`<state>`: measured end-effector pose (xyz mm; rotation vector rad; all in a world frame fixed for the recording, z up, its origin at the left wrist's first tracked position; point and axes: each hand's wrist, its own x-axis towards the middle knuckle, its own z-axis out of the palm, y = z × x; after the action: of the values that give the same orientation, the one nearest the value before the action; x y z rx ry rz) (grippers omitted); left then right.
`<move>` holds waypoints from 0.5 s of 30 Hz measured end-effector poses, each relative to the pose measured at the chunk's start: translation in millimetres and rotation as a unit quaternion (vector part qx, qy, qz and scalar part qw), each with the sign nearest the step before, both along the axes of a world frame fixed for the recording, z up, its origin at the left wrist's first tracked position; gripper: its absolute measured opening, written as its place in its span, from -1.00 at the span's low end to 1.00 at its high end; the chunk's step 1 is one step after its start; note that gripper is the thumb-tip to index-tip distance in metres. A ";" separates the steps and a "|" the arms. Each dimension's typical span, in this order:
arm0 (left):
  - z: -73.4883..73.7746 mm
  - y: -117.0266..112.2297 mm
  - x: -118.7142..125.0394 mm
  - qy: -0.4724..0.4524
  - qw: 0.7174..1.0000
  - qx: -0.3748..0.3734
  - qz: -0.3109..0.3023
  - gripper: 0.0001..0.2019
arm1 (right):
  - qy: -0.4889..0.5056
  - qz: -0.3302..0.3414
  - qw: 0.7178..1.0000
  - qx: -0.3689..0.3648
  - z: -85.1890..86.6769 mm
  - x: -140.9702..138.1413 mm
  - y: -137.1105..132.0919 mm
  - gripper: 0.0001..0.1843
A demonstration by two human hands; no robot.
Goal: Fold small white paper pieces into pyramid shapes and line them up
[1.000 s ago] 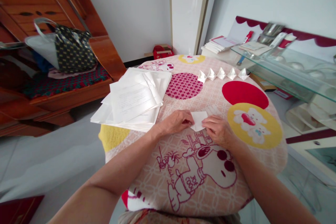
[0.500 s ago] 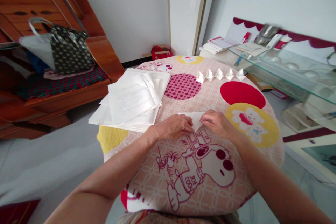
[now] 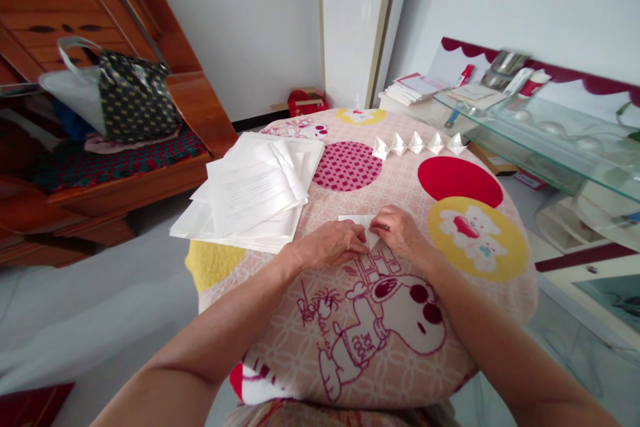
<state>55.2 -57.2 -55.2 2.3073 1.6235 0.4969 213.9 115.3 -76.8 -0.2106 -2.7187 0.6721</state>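
Observation:
A small folded piece of white paper (image 3: 357,219) lies on the patterned cloth of the round table, between my two hands. My left hand (image 3: 336,243) grips its left side with fingers bent together. My right hand (image 3: 400,230) pinches the paper's right part, close to my left fingertips, and hides much of it. Farther back stands a row of several white folded paper boats (image 3: 417,143). To the left is a pile of loose white sheets (image 3: 250,193), some with print on them.
The round table (image 3: 320,360) has a pink cloth with cartoon figures. A glass shelf (image 3: 560,127) with cups and other items stands at the right. On the left, a wooden bench (image 3: 195,107) carries a dark dotted bag (image 3: 135,97). A red bag (image 3: 306,101) sits behind the table.
My right hand has moved left toward my left hand, bringing the paper's right part inward. My left hand stays nearly where it was.

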 end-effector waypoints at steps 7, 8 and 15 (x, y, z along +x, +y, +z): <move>-0.2 -0.2 -4.4 0.001 1.000 -0.019 -0.014 -0.79 | 0.030 -0.009 0.999 0.041 -6.9 0.0 -3.5 -0.79; -0.1 -0.3 -5.2 -0.009 1.000 -0.019 -0.016 -0.79 | 0.031 -0.008 0.998 0.047 -7.2 -0.4 -4.0 -0.78; 3.2 -1.4 -5.6 -0.054 0.998 -0.024 -0.007 -0.76 | 0.028 -0.009 0.998 0.048 -7.2 -1.0 -5.5 -0.77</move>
<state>49.7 -58.6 -51.9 2.2150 1.5505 0.5626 212.9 109.8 -84.1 -0.1892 -2.6843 0.5342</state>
